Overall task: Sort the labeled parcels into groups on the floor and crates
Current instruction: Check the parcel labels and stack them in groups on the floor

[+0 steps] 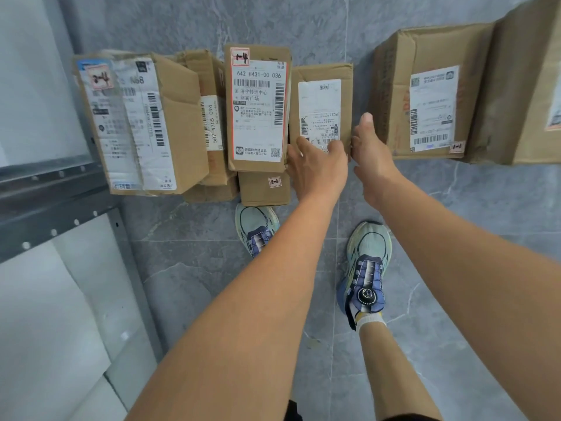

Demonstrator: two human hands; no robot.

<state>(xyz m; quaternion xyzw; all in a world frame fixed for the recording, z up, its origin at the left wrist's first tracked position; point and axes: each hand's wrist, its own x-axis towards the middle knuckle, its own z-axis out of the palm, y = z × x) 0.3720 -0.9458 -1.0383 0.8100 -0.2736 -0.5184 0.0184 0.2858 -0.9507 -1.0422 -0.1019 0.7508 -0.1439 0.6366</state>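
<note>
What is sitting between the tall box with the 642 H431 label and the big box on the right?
In the head view, a smaller cardboard parcel stands there, with the left hand and right hand on its near end.

A parcel sorting room: labeled cardboard parcels (258, 107) lined on grey tile floor (455, 208) beside metal shelving (54, 189).

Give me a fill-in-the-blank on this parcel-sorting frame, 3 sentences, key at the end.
1. Both hands grip the small parcel, the left hand at its near edge and the right hand on its ____ side.
2. The tall parcel with the printed code 642 H431-00 036 carries a handwritten tag reading ____.
3. The parcels stand on a grey ____ floor.

Missing words: right; 1-4; tiled
</note>
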